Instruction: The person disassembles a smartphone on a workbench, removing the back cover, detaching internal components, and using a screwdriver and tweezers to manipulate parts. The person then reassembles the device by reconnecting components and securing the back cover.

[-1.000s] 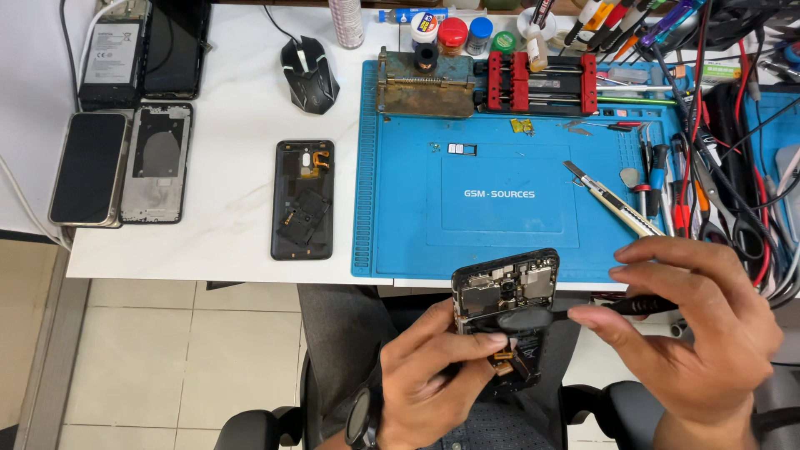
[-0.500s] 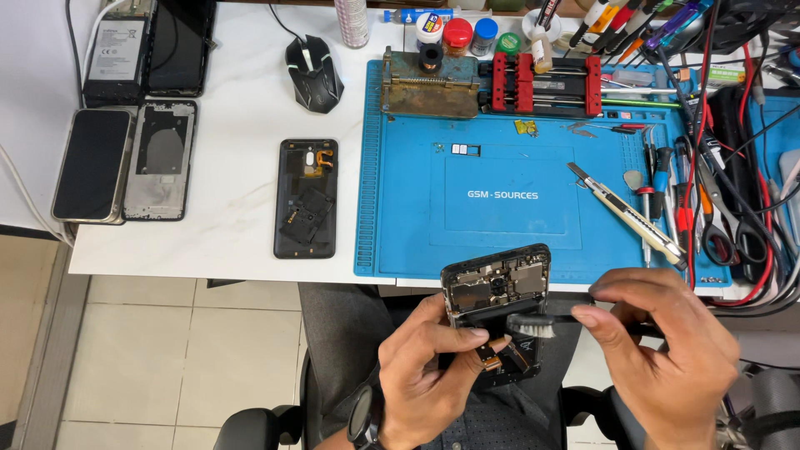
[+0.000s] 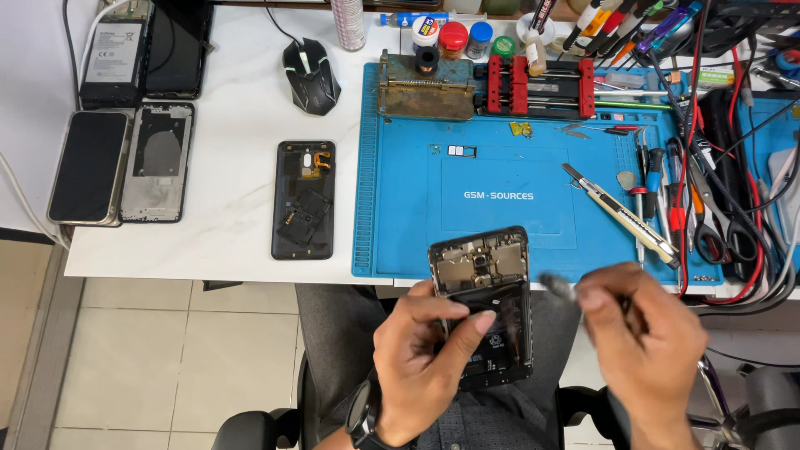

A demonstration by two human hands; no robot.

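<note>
Hands working low over the lap: the left hand [image 3: 425, 358] is wrapping its fingers around an opened black smartphone [image 3: 486, 304], its circuit boards exposed, just off the table edge. The right hand [image 3: 646, 342] is pinching a blurred thin grey tool [image 3: 557, 286] beside it. Beyond, a blue rubber mat [image 3: 517, 196] is lying flat, with a matte black back cover [image 3: 304, 200] on the white tabletop [image 3: 233, 167].

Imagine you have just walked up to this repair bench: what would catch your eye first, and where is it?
First, the opened phone with its back off, held over the lap by the left hand, while the right hand brings a blurred tool beside it. Next, the bright blue work mat on the white table, with another opened phone shell to its left. Last, the tangle of cables and tools at the mat's right edge.
</note>
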